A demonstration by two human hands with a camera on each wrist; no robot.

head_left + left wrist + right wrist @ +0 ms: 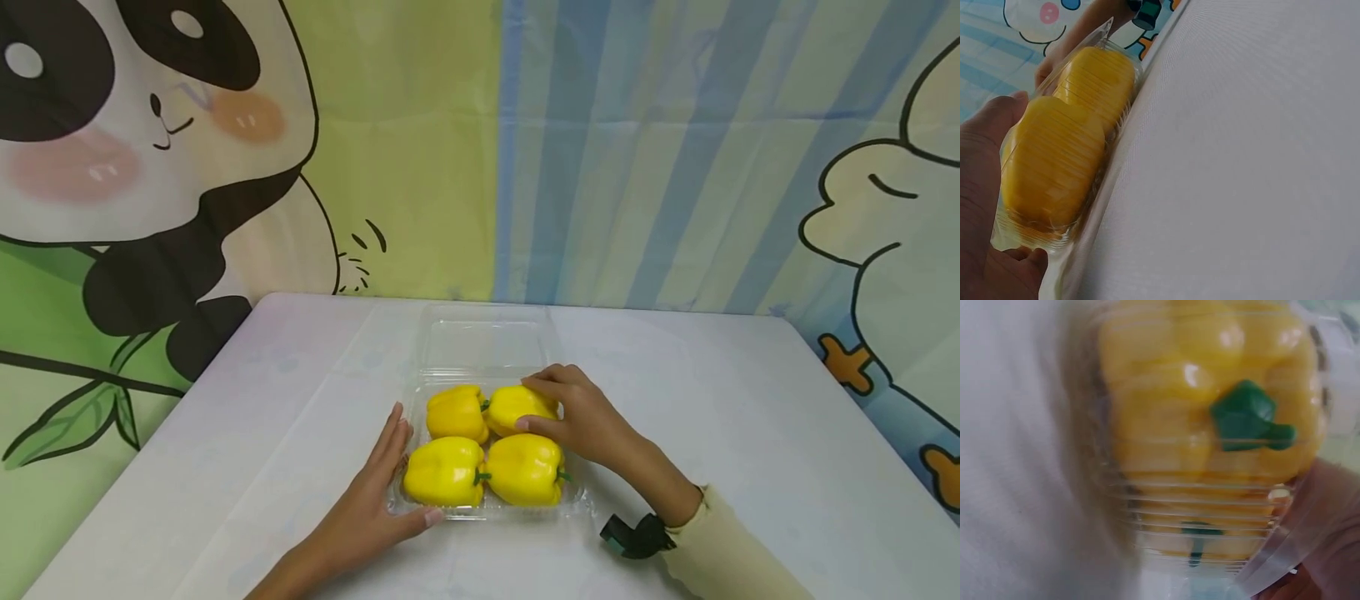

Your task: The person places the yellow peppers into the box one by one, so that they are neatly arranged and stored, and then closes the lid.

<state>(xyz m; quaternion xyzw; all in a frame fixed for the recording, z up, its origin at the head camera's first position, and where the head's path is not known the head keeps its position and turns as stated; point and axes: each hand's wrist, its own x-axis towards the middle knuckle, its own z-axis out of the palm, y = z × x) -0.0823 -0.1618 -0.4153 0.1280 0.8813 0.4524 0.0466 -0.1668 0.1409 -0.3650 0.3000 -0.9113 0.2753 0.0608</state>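
A clear plastic clamshell box (498, 513) stands on the table with several yellow bell peppers in it. My right hand (581, 414) grips the back right bell pepper (512, 406) between thumb and fingers. To its left lies the back left bell pepper (455, 412). Nearer me are the front left bell pepper (444, 472) and the front right bell pepper (525, 469), their green stems toward the right. Along the box's left side my left hand (360, 500) rests with straight fingers, its thumb at the front edge. The left wrist view shows peppers (1054, 162) through the ribbed wall.
The box's clear lid (486, 343) lies folded back behind it, toward the table's far edge. A white cloth covers the table (262, 467). Behind hangs a printed curtain (412, 150) with a panda. A black strapped device (636, 536) sits on my right wrist.
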